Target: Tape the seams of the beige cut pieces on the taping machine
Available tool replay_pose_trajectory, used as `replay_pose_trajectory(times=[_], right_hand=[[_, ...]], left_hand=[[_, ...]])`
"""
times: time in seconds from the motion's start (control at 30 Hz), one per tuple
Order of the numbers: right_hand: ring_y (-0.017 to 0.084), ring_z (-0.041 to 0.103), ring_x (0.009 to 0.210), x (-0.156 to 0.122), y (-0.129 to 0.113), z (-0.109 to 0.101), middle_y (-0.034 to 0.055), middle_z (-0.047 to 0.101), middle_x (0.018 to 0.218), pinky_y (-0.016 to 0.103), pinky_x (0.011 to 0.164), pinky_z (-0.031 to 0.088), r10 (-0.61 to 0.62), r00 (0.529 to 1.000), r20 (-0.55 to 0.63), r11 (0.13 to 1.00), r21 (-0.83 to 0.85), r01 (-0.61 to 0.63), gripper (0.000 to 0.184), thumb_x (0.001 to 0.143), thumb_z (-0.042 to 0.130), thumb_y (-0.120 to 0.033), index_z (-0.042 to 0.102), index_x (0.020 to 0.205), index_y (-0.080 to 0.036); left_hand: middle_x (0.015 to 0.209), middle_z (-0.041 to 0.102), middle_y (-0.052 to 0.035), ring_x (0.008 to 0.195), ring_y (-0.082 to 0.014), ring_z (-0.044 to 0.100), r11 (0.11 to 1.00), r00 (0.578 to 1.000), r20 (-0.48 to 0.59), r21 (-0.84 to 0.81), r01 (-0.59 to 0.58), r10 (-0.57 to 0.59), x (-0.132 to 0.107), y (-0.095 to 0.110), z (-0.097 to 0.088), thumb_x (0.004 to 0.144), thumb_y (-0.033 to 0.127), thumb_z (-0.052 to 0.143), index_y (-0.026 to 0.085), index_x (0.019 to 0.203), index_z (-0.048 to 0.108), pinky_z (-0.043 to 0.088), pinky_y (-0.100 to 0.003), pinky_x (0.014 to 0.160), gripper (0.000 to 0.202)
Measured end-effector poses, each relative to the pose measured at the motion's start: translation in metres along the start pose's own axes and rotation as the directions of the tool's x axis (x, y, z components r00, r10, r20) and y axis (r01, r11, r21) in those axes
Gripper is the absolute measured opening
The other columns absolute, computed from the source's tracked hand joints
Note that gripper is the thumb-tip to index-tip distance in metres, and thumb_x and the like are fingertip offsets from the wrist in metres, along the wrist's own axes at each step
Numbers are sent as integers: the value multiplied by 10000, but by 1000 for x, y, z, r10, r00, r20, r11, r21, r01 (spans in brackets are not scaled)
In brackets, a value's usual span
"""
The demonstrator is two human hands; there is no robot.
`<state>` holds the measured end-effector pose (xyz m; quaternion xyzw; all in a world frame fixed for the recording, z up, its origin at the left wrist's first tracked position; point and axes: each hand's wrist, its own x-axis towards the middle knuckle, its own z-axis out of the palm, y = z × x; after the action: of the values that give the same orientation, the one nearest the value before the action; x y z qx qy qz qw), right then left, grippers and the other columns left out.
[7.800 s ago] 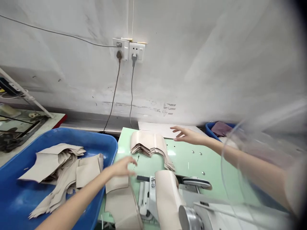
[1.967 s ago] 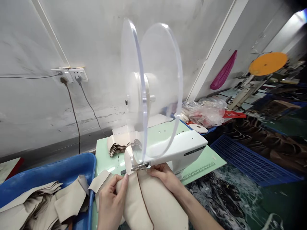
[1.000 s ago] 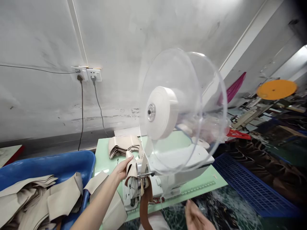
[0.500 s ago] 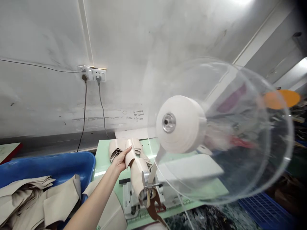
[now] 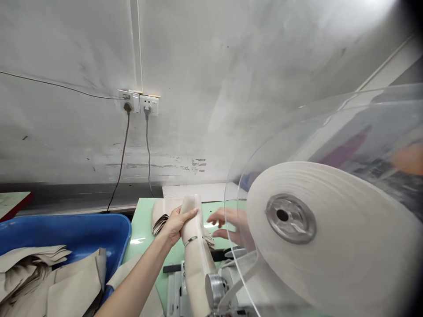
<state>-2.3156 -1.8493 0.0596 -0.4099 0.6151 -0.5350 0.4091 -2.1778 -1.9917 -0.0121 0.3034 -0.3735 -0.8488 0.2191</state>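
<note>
My left hand grips the top of a beige fabric piece with a pale strip along it, thumb on top. The piece drapes down over a machine, beside its round metal roller. My right hand is just right of the piece, fingers apart and holding nothing, partly seen through a clear plastic disc. A large roll of white tape sits against that disc, and a strip of tape runs down toward the roller. Behind my left hand lies a folded stack of beige pieces.
A blue tub at the left holds several beige pieces. The pale green tabletop meets a grey wall with plugged-in sockets and hanging cords. The disc and roll fill the right side.
My view has moved closer to the tape roll, which looks larger. My left hand has shifted slightly right with the beige piece, now straighter. My right hand has come into view beside it.
</note>
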Motion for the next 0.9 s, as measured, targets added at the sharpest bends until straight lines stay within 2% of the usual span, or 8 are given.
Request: replay_pose_trajectory(times=[0.07, 0.17, 0.27, 0.37, 0.5, 0.6, 0.77, 0.9], right_hand=[[169, 586, 756, 24, -13, 0, 6, 669, 827, 306, 751, 493, -16, 966, 259, 982, -178, 65, 213, 611, 843, -256, 711, 777, -247], [119, 537, 667, 43, -11, 13, -26, 635, 779, 247, 638, 377, -57, 859, 509, 823, -463, 329, 120, 684, 761, -223, 678, 770, -204], [97, 471, 599, 47, 6, 30, -22, 624, 769, 247, 570, 259, -78, 831, 550, 506, -697, 509, 61, 754, 635, -137, 619, 787, -186], [104, 453, 583, 51, 12, 29, -17, 611, 751, 249, 557, 243, -92, 882, 462, 344, -816, 464, 81, 739, 604, -128, 574, 794, -179], [181, 548, 799, 70, -7, -5, 50, 609, 915, 278, 713, 414, -295, 915, 276, 561, -725, 400, 382, 706, 708, -374, 577, 991, -156], [282, 517, 1147, 94, -5, -24, 115, 562, 1264, 386, 997, 398, -277, 901, 334, 734, -531, 423, 768, 529, 822, -402, 589, 1220, -160], [351, 455, 1216, 121, 41, -13, 72, 688, 1084, 464, 1069, 306, -44, 911, 409, 817, -511, 269, 306, 391, 831, -328, 747, 659, -208], [252, 628, 791, 102, 68, -12, 33, 704, 720, 341, 778, 476, 12, 942, 337, 828, -531, 180, 129, 471, 781, -276, 734, 562, -198]], left_hand=[[743, 702, -56, 660, -180, 651, 1000, 999, 38, 8, -28, 28, 1, 1, 2, 542, 364, 912, 123, 878, 656, 531, -269, 610, 486], [682, 684, -30, 594, -171, 631, 998, 997, 55, 21, -56, 55, 1, -2, 6, 514, 383, 915, 131, 851, 652, 503, -261, 560, 496], [627, 651, -7, 550, -150, 595, 993, 996, 31, 88, -81, 78, 5, -4, 7, 517, 389, 905, 137, 768, 643, 459, -234, 512, 441], [662, 662, -17, 599, -156, 599, 964, 988, 8, 216, -154, 156, 14, 6, 0, 530, 377, 887, 134, 732, 658, 453, -228, 536, 390], [696, 688, -21, 624, -176, 606, 792, 968, 209, 564, -233, 135, 20, 50, -6, 594, 313, 823, 139, 742, 721, 443, -233, 552, 250], [736, 715, -14, 692, -201, 632, 623, 924, 379, 711, -326, 52, 9, 87, 1, 618, 246, 778, 164, 773, 773, 449, -228, 583, 175], [663, 685, 1, 627, -182, 608, 540, 920, 388, 763, -355, 57, -27, 118, -1, 659, 243, 740, 165, 677, 769, 414, -210, 531, 85], [696, 695, -20, 647, -190, 617, 607, 970, 202, 756, -244, 139, -58, 93, -42, 710, 291, 720, 162, 700, 761, 440, -225, 567, 136]])
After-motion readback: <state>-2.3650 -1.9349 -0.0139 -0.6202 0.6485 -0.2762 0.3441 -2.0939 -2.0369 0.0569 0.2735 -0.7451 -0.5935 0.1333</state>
